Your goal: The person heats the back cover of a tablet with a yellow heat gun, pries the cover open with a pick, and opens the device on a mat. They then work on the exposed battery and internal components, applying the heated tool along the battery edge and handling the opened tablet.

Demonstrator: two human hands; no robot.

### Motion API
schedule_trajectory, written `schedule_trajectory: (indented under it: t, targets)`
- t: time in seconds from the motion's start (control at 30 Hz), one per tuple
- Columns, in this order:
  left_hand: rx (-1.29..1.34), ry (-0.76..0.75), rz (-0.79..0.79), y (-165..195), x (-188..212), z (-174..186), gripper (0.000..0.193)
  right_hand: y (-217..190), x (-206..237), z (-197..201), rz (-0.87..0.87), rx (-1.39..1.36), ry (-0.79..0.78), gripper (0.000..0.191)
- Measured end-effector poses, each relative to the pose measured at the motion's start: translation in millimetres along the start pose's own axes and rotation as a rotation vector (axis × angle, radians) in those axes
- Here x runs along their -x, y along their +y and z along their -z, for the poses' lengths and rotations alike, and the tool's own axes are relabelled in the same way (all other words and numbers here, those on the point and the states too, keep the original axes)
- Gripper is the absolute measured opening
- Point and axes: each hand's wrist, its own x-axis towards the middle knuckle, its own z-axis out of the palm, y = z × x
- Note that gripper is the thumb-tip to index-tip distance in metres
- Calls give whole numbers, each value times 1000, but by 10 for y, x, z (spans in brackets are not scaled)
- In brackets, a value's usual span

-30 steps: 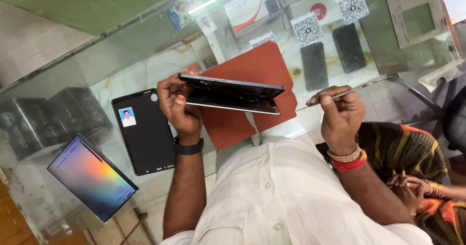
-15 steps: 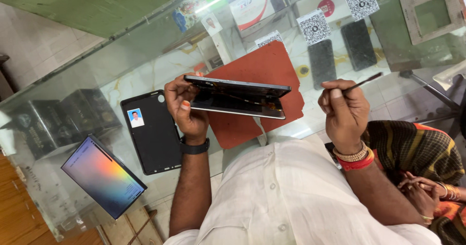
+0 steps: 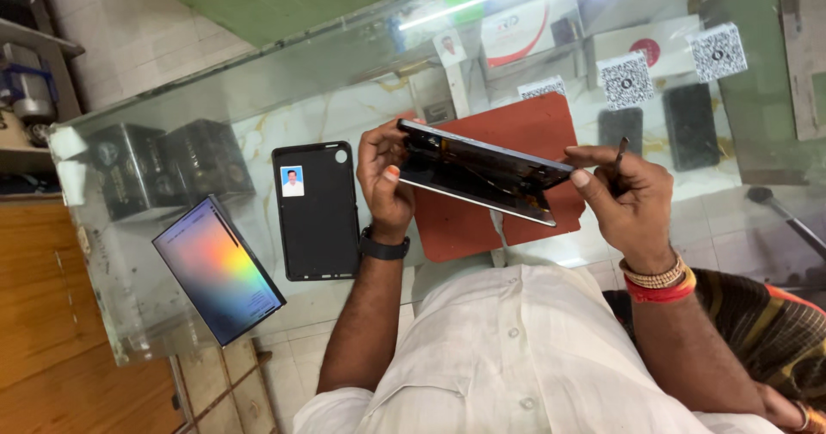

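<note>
Tablet (image 3: 482,172), dark and opened at its edge, is held tilted above a red mat (image 3: 516,133) on the glass worktop (image 3: 258,98). Left hand (image 3: 385,180) grips its left end, while right hand (image 3: 624,197) touches its right end and pinches a thin dark tool (image 3: 619,150). Left of the mat lies a black case (image 3: 316,210), and beyond it a rainbow-coloured screen panel (image 3: 218,270).

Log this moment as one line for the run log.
left hand: grips tablet end | right hand: holds thin tool, touches other end | tablet: tilted above red mat | black case: beside, on glass
</note>
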Motion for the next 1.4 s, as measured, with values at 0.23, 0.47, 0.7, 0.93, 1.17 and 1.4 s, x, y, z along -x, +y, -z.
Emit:
schedule_trajectory:
  t: [0.23, 0.47, 0.7, 0.93, 1.17, 1.4]
  targets:
    - [-28, -46, -80, 116, -8, -35, 43, -132, -88, -29, 199, 209, -99, 24]
    - [-121, 221, -104, 163, 176, -267, 42, -237, -41, -70, 215, 204, -109, 14]
    - [-598, 401, -51, 228, 459, -422, 38, -149, -21, -1, 378, 125, -165, 7]
    - [-652, 458, 81, 322, 521, -615, 42, -264, 12, 142, 168, 244, -182, 16]
    - [-336, 439, 344, 443, 690, -931, 73, -473, 81, 240, 389, 376, -215, 27]
    - [-166, 467, 328, 434, 974, -1108, 84, -443, 207, 265, 382, 507, -179, 18]
